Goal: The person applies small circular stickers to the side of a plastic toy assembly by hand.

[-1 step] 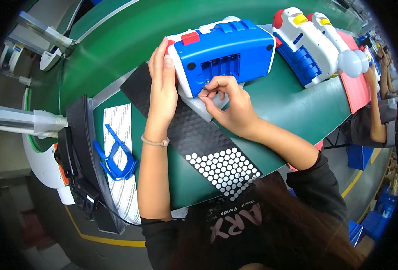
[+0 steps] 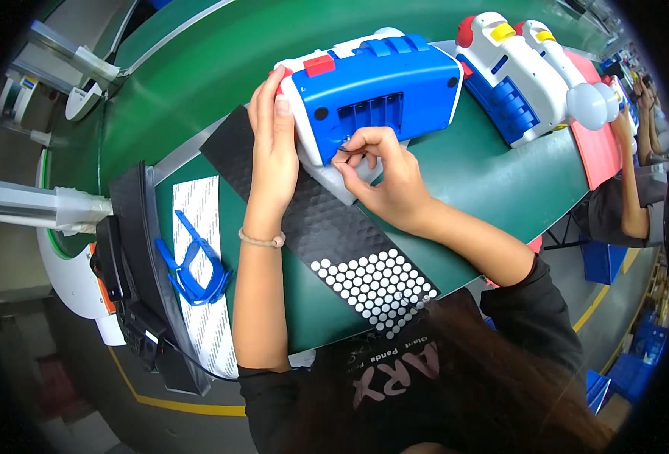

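Observation:
A blue and white plastic toy (image 2: 395,72) with a red button lies on its side on a pale foam block (image 2: 332,181), its open battery compartment (image 2: 372,111) facing me. My left hand (image 2: 274,144) is pressed along the toy's left end, fingers straight and together, gripping it. At the lower left corner of the compartment, my right hand (image 2: 387,178) pinches with thumb and forefinger. Something thin and dark shows at those fingertips, too small to name. A black textured strip (image 2: 319,219) runs under my left wrist, bearing rows of white round stickers (image 2: 376,287) at its near end.
Left on the green table (image 2: 304,318), a blue plastic frame (image 2: 198,272) lies on a white printed sheet (image 2: 205,333). Beside it stands a black case (image 2: 141,250). At the right are two similar toys (image 2: 512,83) and a red mat (image 2: 595,151); beyond, a co-worker's arm (image 2: 633,181) shows.

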### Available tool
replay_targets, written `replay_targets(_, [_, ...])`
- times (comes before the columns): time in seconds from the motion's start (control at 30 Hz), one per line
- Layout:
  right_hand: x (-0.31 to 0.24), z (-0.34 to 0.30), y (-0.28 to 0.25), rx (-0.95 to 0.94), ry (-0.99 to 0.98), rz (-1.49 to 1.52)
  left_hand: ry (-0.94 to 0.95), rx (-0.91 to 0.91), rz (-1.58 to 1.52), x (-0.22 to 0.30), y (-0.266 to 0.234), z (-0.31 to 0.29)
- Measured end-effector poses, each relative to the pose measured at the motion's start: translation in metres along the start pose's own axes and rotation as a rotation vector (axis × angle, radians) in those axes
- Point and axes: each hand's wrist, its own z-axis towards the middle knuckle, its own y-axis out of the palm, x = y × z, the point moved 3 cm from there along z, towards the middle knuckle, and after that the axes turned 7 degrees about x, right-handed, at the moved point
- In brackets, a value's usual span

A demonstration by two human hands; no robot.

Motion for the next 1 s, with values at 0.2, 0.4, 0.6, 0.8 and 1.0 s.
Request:
replay_targets(0.2, [0.005, -0.001, -0.003, -0.035, -0.083, -0.092, -0.021, 0.045, -0.001, -0.005, 0.001, -0.006])
replay_targets(0.4, [0.005, -0.005, -0.005, 0.014, 0.025, -0.259, 0.048, 0.002, -0.005, -0.008, -0.003, -0.005])
replay_targets(0.6, [0.014, 0.01, -0.048, 0.087, 0.053, -0.223, 0.15, -0.078, 0.279, -0.002, 0.0, -0.012])
replay_targets(0.8, [0.025, 0.02, -0.11, 0.15, -0.096, -0.375, 0.121, -0.045, 0.252, -0.003, 0.003, -0.008])
replay_targets(1.0, [0.054, 0.005, -0.113, 0.101, 0.148, -0.102, 0.112, -0.057, 0.224, -0.005, 0.001, -0.008])
